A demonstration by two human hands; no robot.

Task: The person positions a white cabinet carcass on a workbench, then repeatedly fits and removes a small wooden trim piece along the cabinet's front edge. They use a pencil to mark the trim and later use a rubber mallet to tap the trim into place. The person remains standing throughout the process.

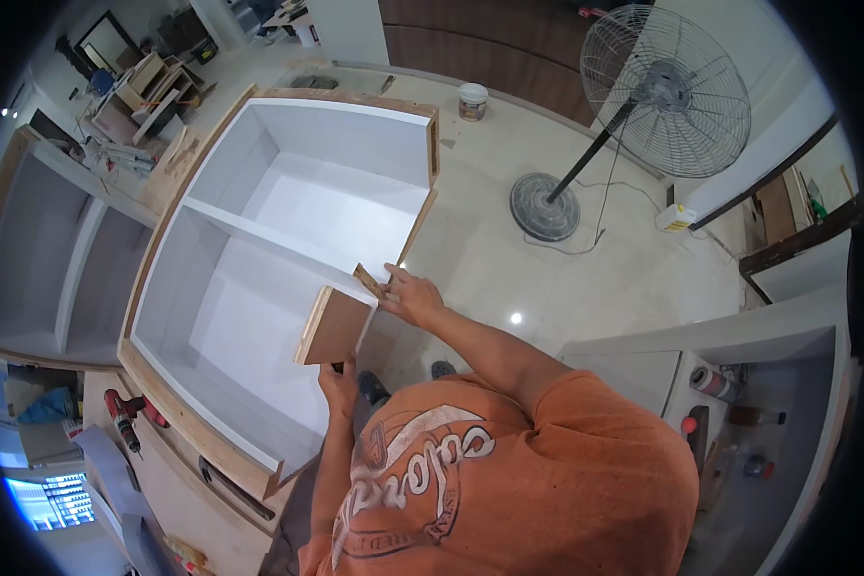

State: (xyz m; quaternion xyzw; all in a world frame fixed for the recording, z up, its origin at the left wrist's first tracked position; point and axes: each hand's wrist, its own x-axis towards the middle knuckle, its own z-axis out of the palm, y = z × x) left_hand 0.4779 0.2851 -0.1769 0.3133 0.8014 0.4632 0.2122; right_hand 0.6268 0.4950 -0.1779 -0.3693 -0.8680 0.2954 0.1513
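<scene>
A white-lined cabinet carcass (302, 245) with a raw wood outer frame lies on its back before me, a divider splitting it in two. Over its near edge, my left hand (338, 389) grips the lower end of a short brown board (340, 324) with pale layered edges. My right hand (415, 296) is closed at the cabinet's right edge, its fingers around a small narrow wood strip (369, 280). The strip lies just beyond the board's far end; whether the two touch, I cannot tell.
A red cordless drill (125, 418) rests on the bench at the left, near another cabinet (43, 250). Across the tiled floor stand a pedestal fan (544, 206) with a trailing cord and a white bucket (471, 102). At right, an open shelf unit (787, 403) holds bottles and cans.
</scene>
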